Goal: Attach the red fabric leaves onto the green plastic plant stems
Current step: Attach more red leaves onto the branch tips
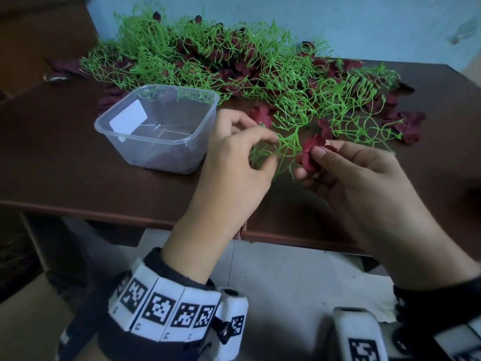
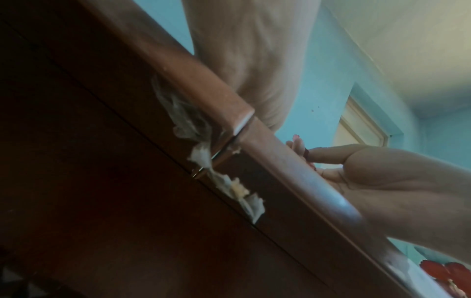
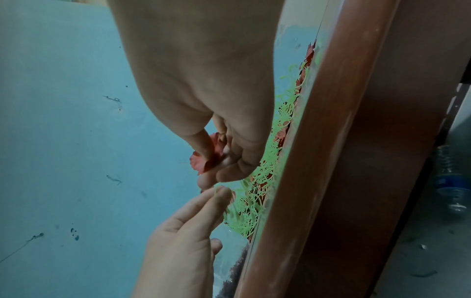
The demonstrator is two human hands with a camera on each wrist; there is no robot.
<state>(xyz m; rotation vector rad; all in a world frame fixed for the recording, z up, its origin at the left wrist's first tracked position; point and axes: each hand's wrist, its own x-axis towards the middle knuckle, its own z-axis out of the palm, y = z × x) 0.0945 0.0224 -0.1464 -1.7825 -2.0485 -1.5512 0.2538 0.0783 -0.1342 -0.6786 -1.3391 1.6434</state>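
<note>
Brown surface [image 1: 78, 157] under my hands: left fingers [image 1: 268, 138] pinch a green stem [image 1: 287, 144], right fingers [image 1: 318, 152] pinch a red leaf [image 1: 311, 149]. If I push crooked, the leaf could slip off.

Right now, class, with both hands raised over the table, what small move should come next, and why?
Probably bring the right hand a little leftward so the red leaf meets a tip of the green stem. The left hand already pinches that stem, and the leaf sits just beside its branches, apparently not yet pushed on.

Left hand [image 1: 234, 162] thumb and forefinger pinched, right hand [image 1: 348, 175] fingers curled, pinching, hands close together
</note>
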